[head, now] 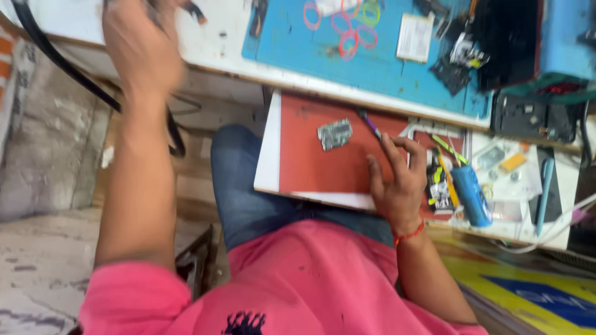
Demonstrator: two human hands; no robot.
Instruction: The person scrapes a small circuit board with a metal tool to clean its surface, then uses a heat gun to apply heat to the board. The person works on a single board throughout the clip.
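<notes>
I saw a matt red board [323, 161] with a pale, smooth edge, and on it a small grey metal piece [335, 134] with a dull sheen. The blue mat [372, 68] looked rubbery and matt, the loops [351, 28] on it thin coloured plastic. The blue cylinder [470, 195] was glossy. My jeans [242, 186] were coarse denim, the pink shirt [298, 279] soft cloth.
</notes>
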